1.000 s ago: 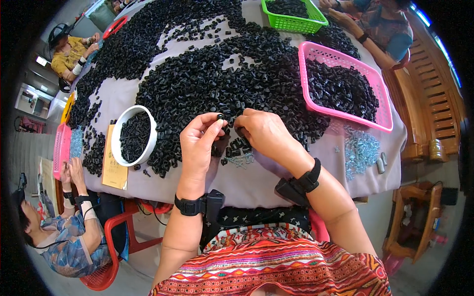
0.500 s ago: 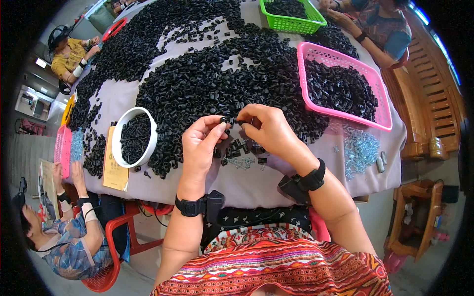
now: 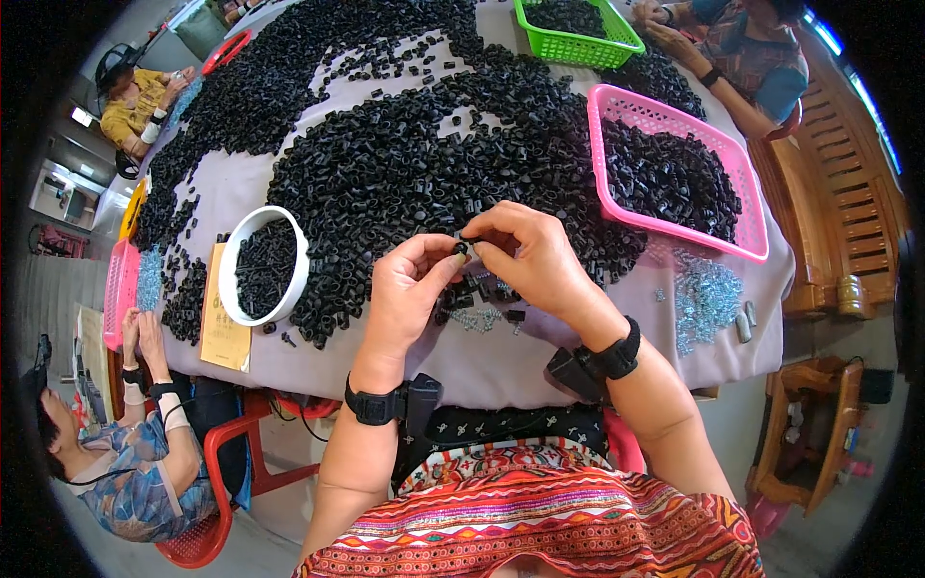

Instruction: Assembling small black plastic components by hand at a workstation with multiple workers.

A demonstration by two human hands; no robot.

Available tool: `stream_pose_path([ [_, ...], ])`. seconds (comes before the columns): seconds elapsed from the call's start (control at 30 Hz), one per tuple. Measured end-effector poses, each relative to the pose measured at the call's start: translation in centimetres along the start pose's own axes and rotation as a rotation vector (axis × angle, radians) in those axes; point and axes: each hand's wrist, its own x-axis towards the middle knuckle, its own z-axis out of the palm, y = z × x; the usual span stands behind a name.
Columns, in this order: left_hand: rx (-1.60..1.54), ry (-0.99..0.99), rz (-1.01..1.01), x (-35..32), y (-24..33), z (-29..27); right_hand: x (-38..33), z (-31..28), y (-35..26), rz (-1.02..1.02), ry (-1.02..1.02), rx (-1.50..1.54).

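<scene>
Over the table's near side, my left hand (image 3: 414, 277) and my right hand (image 3: 532, 252) meet with thumbs and fingers pinched. Between the left fingertips sits a small black plastic part (image 3: 462, 248), mostly covered. My right fingertips press against it; a small pale piece seems to show there, too small to name. Just below the hands lie a few clear bluish bits (image 3: 476, 318) and loose black parts (image 3: 515, 316). A large heap of black plastic parts (image 3: 414, 173) spreads beyond my fingers.
A white bowl (image 3: 301, 275) of black pieces stands at left on a tan booklet (image 3: 227, 337). To the right are a pink basket (image 3: 679, 238) of black parts and a pile of clear bluish pieces (image 3: 708, 299). Farther off is a green basket (image 3: 578, 50). Several people sit around the table.
My hands have come together: the left moved right, and the right fingertips now touch the black part. At left, a co-worker's hands have drawn together.
</scene>
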Motion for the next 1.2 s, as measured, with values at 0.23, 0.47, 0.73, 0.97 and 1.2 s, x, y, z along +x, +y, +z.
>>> stream_pose_path([
  [0.23, 0.016, -0.064, -0.021, -0.1, 0.2, 0.1, -0.2, 0.8, 0.8, 0.182, 0.003, 0.312],
  [0.47, 0.014, -0.088, -0.058, -0.2, 0.5, -0.1, -0.2, 0.7, 0.4, 0.333, -0.054, 0.535],
  [0.73, -0.074, -0.092, -0.045, -0.2, 0.3, -0.3, -0.1, 0.6, 0.2, 0.268, -0.024, 0.417],
  [0.97, -0.116, -0.084, -0.048, -0.2, 0.1, -0.1, -0.3, 0.9, 0.3, 0.14, 0.042, 0.293],
  [1.2, -0.068, -0.05, -0.016, -0.2, 0.3, -0.3, -0.3, 0.9, -0.3, 0.007, -0.002, 0.049],
])
